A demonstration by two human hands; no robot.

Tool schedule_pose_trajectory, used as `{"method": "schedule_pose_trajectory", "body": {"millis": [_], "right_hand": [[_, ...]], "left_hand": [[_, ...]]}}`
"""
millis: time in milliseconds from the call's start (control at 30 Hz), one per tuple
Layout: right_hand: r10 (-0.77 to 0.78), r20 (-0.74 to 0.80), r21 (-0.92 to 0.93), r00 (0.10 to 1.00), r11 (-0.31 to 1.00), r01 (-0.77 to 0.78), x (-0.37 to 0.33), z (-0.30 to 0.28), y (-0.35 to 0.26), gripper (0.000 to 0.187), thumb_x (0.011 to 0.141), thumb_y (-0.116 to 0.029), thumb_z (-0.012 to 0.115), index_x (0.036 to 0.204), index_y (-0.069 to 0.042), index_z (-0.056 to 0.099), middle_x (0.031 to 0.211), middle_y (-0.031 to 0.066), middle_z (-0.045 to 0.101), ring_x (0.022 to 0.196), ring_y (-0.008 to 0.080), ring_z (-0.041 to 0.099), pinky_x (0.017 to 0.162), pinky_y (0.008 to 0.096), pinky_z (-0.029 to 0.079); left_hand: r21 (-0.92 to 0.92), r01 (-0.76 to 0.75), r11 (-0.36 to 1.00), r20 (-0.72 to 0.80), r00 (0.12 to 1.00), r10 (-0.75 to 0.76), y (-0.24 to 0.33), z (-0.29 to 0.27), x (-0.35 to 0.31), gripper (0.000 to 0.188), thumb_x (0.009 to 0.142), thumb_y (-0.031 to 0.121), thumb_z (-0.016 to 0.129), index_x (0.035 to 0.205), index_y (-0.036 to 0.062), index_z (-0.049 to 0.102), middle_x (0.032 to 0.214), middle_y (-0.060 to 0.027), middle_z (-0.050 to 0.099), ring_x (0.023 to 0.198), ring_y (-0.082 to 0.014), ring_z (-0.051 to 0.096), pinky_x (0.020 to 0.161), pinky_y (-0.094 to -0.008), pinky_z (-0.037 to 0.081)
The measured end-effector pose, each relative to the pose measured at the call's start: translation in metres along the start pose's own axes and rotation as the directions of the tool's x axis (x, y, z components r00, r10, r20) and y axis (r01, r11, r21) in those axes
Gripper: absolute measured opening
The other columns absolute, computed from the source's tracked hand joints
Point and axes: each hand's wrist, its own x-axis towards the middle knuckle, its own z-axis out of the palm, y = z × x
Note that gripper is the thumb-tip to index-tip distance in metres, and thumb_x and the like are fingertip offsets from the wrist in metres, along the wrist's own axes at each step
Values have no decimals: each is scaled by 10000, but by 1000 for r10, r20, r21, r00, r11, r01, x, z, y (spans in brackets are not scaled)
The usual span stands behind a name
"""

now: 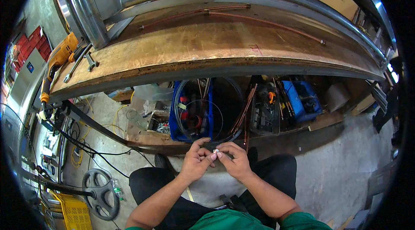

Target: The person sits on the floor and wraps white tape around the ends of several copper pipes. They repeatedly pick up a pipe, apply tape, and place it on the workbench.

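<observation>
Between left and right fingertips (213,157), a small piece (216,151)

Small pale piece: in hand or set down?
In hand: the small pale piece shows right where the thumbs of the left hand and right hand meet. Too small to tell its shape.

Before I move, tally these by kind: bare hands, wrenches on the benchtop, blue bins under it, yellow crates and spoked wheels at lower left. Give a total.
Left hand and right hand: 2
Wrenches: 2
Blue bins: 2
Yellow crate: 1
Spoked wheel: 1
Total: 8
</observation>
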Motion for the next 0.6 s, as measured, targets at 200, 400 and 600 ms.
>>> {"method": "schedule_pose_trajectory", "body": {"millis": [200,400,600], "right_hand": [[-5,-12,15,1000,1000,5,-2,4,5,96,904,-78,652,947,6,662,1000,133,672,947,231,640,853,340,494],[-18,-26,8,1000,1000,18,-3,4,9,112,904,-93,655,947,10,658,1019,141,669,951,238,642,847,341,496],[-25,-7,-32,1000,999,25,-2,2,6,133,897,-105,663,949,17,649,1020,146,671,951,246,647,840,340,501]], "left_hand": [[109,-95,989,17,995,94,-18,-5,2,259,923,86,667,1149,-16,590,880,-63,672,719,-93,640,639,-234,530],[74,18,997,-12,1000,-17,-8,-4,2,208,924,107,673,1097,-3,637,880,-39,677,678,-75,625,604,-208,502],[-29,145,989,97,985,-141,-3,-15,5,205,961,162,626,1111,24,639,862,-24,667,633,-71,592,543,-195,452]]}}
